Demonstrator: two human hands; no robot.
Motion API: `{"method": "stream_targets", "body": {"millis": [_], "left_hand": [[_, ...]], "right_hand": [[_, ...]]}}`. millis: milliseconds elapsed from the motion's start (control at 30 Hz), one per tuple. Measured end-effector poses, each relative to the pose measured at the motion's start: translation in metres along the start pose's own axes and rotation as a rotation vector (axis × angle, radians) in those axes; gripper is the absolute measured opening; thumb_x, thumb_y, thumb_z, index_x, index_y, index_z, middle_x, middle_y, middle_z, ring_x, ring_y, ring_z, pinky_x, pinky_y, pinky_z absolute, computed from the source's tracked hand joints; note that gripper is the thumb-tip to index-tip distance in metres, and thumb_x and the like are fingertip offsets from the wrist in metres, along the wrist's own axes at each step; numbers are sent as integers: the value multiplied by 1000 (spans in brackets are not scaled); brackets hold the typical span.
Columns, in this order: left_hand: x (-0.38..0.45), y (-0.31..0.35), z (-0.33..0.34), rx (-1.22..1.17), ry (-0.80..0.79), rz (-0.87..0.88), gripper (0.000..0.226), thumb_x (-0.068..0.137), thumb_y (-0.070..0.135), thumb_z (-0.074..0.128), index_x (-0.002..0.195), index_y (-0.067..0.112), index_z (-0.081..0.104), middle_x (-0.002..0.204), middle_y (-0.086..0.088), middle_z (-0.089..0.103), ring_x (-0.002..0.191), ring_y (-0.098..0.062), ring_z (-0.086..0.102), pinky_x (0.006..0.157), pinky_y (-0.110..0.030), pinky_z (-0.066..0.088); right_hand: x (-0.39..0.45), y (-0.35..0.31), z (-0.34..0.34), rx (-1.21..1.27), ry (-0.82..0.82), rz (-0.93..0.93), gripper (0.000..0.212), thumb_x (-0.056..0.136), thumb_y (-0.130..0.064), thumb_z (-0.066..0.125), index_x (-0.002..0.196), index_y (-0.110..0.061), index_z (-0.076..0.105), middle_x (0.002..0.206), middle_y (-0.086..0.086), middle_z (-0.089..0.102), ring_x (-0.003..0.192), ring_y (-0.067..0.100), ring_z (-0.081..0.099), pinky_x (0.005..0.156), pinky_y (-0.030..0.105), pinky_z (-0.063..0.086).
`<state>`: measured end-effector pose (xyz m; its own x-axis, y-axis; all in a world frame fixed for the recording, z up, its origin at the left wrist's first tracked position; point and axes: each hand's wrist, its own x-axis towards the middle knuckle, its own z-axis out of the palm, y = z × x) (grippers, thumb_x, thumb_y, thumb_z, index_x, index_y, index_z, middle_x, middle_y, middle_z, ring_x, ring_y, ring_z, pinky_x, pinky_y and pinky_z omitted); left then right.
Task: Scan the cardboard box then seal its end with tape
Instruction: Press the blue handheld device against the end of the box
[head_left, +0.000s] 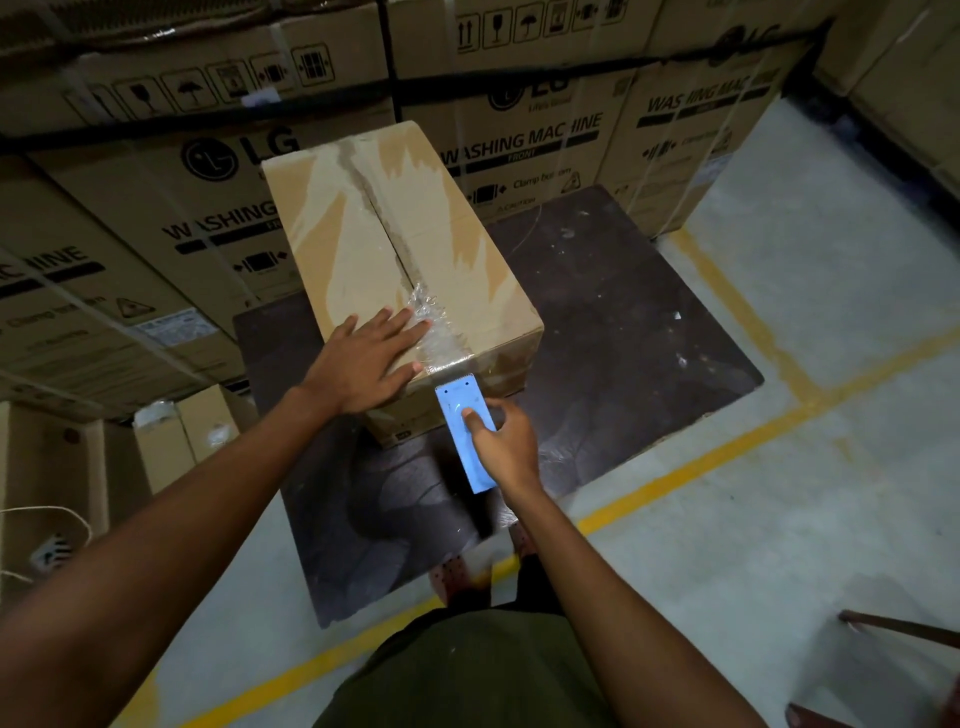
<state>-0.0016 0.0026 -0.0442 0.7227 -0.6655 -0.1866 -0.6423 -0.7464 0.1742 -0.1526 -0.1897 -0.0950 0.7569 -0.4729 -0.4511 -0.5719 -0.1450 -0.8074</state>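
Observation:
A long brown cardboard box (384, 249) lies on a dark low platform (623, 322), its top seam running away from me with old tape marks along it. Clear, crinkled tape (439, 332) covers the near end of the seam and folds over the front edge. My left hand (369, 358) presses flat on the box top beside that tape, fingers spread. My right hand (506, 441) grips a blue tape dispenser (465, 431), thumb on top, with its toothed end touching the box's near edge just below the tape.
Stacks of large washing machine cartons (519, 140) wall in the back and left. A smaller carton (182, 436) stands at the lower left. Yellow floor lines (727, 457) cross the grey concrete at right. A wooden piece (898, 629) pokes in at lower right.

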Motion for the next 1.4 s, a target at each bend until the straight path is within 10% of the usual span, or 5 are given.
{"method": "stream_targets", "body": {"millis": [1400], "left_hand": [[-2,3,4,5,25,-6,74,103,64,23,171,35,20,180,-3,21,166,-29,19,130,-60,18]], "right_hand": [[8,-27,-5,38,-34,183,30,89,-48,76,103,-21,76,99,-1,79,92,24,76,89,43,64]]}}
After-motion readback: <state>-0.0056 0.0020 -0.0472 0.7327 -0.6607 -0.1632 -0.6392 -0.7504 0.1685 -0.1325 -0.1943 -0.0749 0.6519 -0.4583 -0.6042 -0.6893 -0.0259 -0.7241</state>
